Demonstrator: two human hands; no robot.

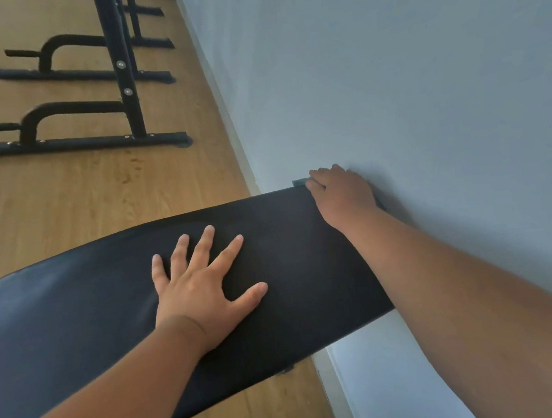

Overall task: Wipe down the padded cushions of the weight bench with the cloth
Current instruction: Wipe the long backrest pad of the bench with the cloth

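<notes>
Our left hand [205, 291] lies flat, fingers spread, on the black cushion [75, 318]; our right hand [341, 195] presses a dark cloth [299, 182] at the cushion's far corner by the wall [424, 74].

L hand [205, 291] flat on cushion [75, 325]; R hand [341, 195] presses cloth [300, 182] at edge.

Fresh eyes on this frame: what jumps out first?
The black bench cushion fills the lower centre, with the left hand spread flat on it. At its far corner by the grey wall, the right hand grips a mostly hidden cloth. A black metal rack stands upper left.
</notes>
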